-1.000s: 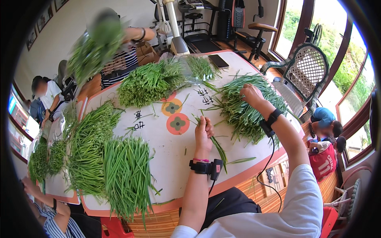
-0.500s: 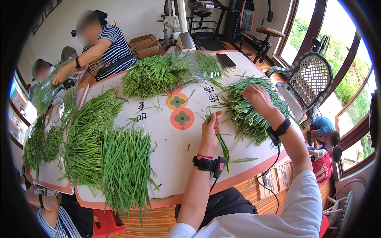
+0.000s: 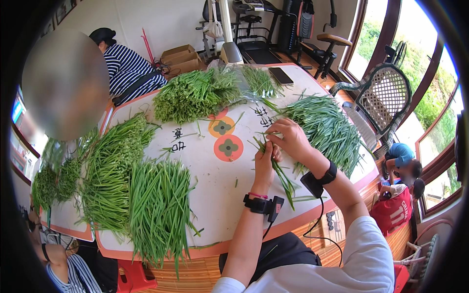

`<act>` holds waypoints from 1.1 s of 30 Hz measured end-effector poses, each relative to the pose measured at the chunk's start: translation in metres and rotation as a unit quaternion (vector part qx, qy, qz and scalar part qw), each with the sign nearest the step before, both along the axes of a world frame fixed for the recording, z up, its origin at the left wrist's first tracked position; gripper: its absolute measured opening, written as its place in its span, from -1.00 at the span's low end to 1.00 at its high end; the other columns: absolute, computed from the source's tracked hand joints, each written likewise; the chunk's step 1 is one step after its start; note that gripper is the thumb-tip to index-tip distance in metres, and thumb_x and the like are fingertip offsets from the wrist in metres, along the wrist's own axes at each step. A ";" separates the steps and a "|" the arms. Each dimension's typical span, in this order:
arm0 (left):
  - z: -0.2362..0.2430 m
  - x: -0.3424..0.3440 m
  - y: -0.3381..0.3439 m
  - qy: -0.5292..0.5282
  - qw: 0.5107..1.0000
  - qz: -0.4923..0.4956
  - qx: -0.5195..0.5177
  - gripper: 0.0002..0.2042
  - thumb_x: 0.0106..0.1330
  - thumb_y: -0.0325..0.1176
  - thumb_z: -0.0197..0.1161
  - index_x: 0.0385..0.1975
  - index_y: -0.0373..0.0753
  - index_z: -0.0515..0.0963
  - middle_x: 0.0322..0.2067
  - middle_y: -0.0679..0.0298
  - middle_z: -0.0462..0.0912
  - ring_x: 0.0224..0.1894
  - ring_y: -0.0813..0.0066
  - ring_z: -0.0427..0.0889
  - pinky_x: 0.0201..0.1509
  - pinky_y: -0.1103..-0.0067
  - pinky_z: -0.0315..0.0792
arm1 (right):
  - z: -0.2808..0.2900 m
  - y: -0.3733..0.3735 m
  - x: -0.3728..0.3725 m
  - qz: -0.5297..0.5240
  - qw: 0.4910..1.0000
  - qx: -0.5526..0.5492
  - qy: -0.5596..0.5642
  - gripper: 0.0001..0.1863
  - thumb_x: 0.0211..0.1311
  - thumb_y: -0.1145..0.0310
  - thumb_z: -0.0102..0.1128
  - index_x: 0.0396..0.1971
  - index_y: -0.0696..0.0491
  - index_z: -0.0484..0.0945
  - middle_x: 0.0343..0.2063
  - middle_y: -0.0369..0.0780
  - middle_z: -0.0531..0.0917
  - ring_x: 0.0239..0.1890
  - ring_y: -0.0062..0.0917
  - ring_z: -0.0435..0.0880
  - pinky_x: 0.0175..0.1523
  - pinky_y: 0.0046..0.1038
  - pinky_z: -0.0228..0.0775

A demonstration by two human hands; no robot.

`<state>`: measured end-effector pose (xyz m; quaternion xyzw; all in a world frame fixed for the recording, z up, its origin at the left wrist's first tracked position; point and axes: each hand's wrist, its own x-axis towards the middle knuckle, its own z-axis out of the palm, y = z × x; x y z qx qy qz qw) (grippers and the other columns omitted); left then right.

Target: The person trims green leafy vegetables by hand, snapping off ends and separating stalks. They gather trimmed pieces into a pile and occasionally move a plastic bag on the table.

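My left hand [image 3: 265, 168] is closed around a small bunch of long green chives [image 3: 284, 183], whose leaves hang down toward the table's near edge. Over the top of that bunch, my right hand [image 3: 289, 139] has its fingertips pinched together at the chive ends, close against my left hand. A large loose pile of chives [image 3: 325, 129] lies on the table just right of my right hand. On the left side rest a neat stack of long chives [image 3: 160, 207] and, beside it, a broad heap with stems aligned [image 3: 115, 171].
The white table [image 3: 215, 195] has an orange border and flower prints. Toward the back lie another chive heap [image 3: 188, 95], a plastic bag of greens [image 3: 259, 80] and a black phone [image 3: 280, 75]. Co-workers are at the left; a lattice-backed chair [image 3: 386, 93] stands right.
My right hand has left the right-hand pile and come over to the bunch at my left hand. A co-worker in stripes has leaned away, and another person's head appears at the left.
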<state>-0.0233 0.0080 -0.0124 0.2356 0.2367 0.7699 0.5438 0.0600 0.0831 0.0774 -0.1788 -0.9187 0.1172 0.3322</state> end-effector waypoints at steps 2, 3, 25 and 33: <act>-0.001 -0.003 -0.002 0.031 0.998 0.017 -0.061 -0.71 0.47 -0.12 -0.07 -0.37 -0.20 0.40 -0.53 0.48 0.28 -0.55 0.73 0.18 -0.53 0.73 0.09 | -0.006 -0.003 -0.001 -0.019 0.997 -0.066 0.023 -0.83 0.04 0.34 0.26 -0.38 0.08 0.62 -0.43 -0.20 0.60 -0.32 -0.30 0.58 -0.17 -0.33 0.42; 0.001 -0.001 -0.003 0.016 0.996 0.048 -0.074 -0.70 0.47 -0.11 -0.08 -0.40 -0.19 0.38 -0.53 0.49 0.28 -0.58 0.75 0.15 -0.58 0.76 0.01 | -0.009 -0.005 0.002 -0.034 0.994 -0.099 0.035 -0.83 0.05 0.34 0.27 -0.37 0.09 0.62 -0.43 -0.20 0.60 -0.32 -0.30 0.59 -0.19 -0.33 0.43; -0.002 -0.012 -0.002 -0.037 0.997 0.032 -0.054 -0.60 0.39 0.06 -0.03 -0.46 -0.17 0.40 -0.69 0.53 0.06 -0.69 0.75 -0.03 -0.67 0.71 -0.16 | -0.026 0.095 0.073 -0.268 0.943 0.102 -0.171 -0.94 -0.06 0.39 0.24 -0.53 0.02 0.59 -0.43 -0.19 0.58 -0.19 -0.26 0.56 -0.07 -0.25 0.38; -0.004 -0.011 -0.003 -0.043 0.998 0.016 -0.034 -0.60 0.40 0.06 -0.04 -0.49 -0.16 0.39 -0.69 0.51 0.07 -0.68 0.74 -0.02 -0.67 0.71 -0.15 | -0.015 0.036 0.045 -0.250 0.927 0.131 -0.245 -0.75 -0.04 0.53 0.10 -0.32 -0.05 0.63 -0.33 -0.29 0.61 -0.09 -0.37 0.51 0.03 -0.35 0.30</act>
